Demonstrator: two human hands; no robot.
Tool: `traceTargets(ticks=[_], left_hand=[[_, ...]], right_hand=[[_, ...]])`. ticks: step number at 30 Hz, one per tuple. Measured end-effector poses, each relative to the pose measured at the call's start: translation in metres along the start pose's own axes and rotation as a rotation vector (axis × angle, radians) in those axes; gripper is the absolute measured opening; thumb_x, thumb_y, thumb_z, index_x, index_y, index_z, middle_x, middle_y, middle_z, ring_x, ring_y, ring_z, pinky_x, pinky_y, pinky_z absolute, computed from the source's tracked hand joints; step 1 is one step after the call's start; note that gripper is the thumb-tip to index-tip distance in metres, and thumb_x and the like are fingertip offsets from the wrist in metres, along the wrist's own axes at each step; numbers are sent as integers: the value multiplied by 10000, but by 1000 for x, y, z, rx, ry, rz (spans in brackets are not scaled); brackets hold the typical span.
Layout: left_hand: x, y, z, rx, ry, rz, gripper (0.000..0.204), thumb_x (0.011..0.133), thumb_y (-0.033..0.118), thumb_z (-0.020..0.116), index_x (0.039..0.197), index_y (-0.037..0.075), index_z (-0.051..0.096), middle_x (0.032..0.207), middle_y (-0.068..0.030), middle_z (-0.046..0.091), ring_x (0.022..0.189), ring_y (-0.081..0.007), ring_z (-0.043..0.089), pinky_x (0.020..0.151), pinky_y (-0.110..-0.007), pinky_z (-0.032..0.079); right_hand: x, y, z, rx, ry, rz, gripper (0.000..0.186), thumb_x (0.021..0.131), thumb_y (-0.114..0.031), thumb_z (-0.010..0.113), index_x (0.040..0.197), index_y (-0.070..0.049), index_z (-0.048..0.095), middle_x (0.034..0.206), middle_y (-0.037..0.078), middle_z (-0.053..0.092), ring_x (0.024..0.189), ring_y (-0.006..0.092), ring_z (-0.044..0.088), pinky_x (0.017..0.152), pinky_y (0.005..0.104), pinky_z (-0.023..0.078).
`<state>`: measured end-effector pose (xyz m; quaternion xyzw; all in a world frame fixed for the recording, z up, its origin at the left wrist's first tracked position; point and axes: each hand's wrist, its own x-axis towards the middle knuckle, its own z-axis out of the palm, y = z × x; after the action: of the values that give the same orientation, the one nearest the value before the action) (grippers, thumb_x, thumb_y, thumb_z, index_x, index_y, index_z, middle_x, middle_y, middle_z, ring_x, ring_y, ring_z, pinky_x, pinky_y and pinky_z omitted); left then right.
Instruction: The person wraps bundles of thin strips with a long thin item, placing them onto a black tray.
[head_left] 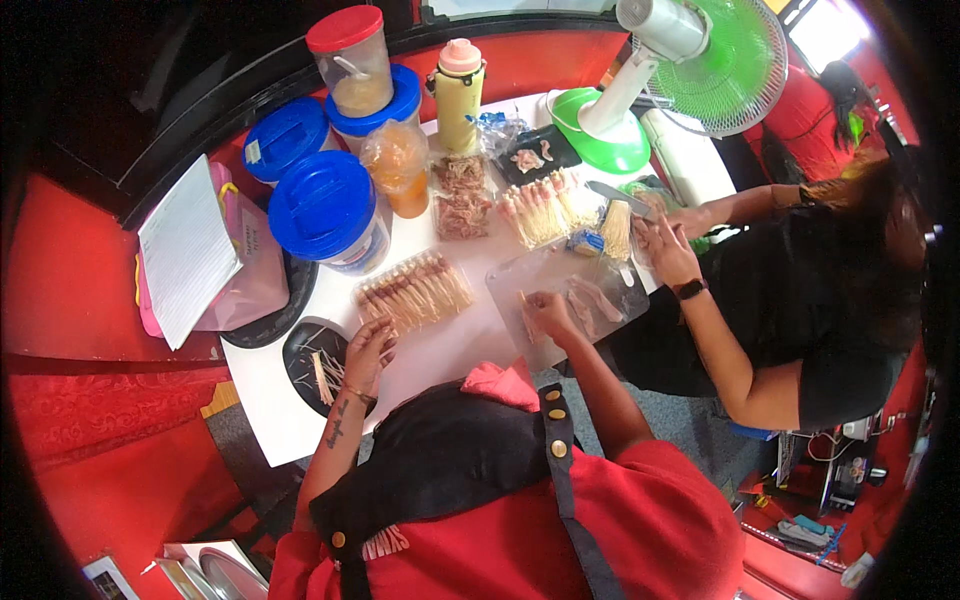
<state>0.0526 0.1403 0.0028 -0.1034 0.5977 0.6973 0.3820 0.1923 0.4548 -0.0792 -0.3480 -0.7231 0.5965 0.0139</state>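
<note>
My left hand is closed with bent fingers at the near left corner of a clear tray. Rows of enoki bundles wrapped in meat fill that tray. Beside my left wrist lies a dark round plate with thin sticks on it. Over the left part of a clear cutting board, my right hand has its fingers pinched together. Whatever either hand holds is too small to make out. Strips of raw meat lie on the board, right of my right hand.
A co-worker's hands hold a knife near loose enoki at the right. Behind stand another enoki tray, packed meat, a yellow bottle, blue-lidded tubs and a green fan. A pink bin stands left.
</note>
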Motion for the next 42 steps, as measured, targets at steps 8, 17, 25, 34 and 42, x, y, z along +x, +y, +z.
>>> traceTargets(ticks=[8,17,25,34,42], left_hand=[[0,-23,-2,-92,96,-23,213,862,109,508,1067,140,557,966,48,573,812,-81,530,690,-240,416],[-9,-21,8,-145,236,49,222,855,122,536,1076,129,558,949,45,570,812,-81,528,678,-229,413],[-20,-31,-4,-226,255,168,221,854,104,547,1075,102,559,963,17,564,792,-93,528,649,-217,425],[-57,-50,-28,-301,454,192,218,834,132,589,1051,122,578,956,25,596,762,-87,557,659,-225,455],[-75,-54,-36,-349,549,150,169,827,147,581,995,145,570,933,39,596,784,-89,551,686,-251,424]], right_hand=[[9,9,15,-326,189,-152,188,723,-199,641,779,-20,639,727,146,634,634,216,613,586,321,466],[13,-31,-5,-423,93,-130,155,734,-155,609,802,-17,628,819,188,601,789,324,602,676,376,466],[114,-98,17,-424,125,-542,146,759,-136,578,831,-23,634,775,178,609,744,320,596,680,361,459],[210,-160,63,-798,230,-982,160,753,-166,570,882,-126,656,948,127,529,889,324,513,764,425,434],[245,-169,91,-1326,247,-882,201,791,-267,523,835,-117,649,987,96,552,915,280,536,697,422,471]])
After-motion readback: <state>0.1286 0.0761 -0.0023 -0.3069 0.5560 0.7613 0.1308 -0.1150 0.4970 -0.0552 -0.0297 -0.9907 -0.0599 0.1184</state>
